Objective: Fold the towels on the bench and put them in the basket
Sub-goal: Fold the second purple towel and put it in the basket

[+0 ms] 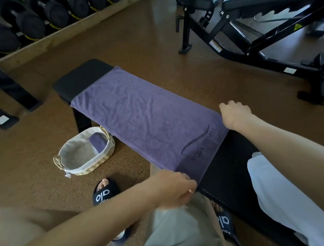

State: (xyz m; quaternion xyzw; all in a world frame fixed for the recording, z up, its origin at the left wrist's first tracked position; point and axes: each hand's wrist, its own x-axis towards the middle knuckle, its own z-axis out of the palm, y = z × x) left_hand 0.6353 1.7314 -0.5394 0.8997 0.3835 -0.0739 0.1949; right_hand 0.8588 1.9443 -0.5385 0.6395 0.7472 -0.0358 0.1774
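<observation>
A purple towel (138, 116) printed "YOGA FITNESS" lies spread flat along the black bench (81, 78). My left hand (174, 189) pinches the towel's near-left corner at the bench's edge. My right hand (235, 115) grips the near-right corner, fingers curled over the hem. On the floor left of the bench stands a woven basket (110, 149) with a pale cloth lining. A folded purple towel (98, 141) leans inside it. A white towel (283, 197) lies on the bench at the right, close to me.
A rack of black dumbbells (41, 20) runs along the back left. An adjustable black weight bench (255, 35) stands at the back right. My feet in black slides (103, 194) are on the brown floor beside the bench.
</observation>
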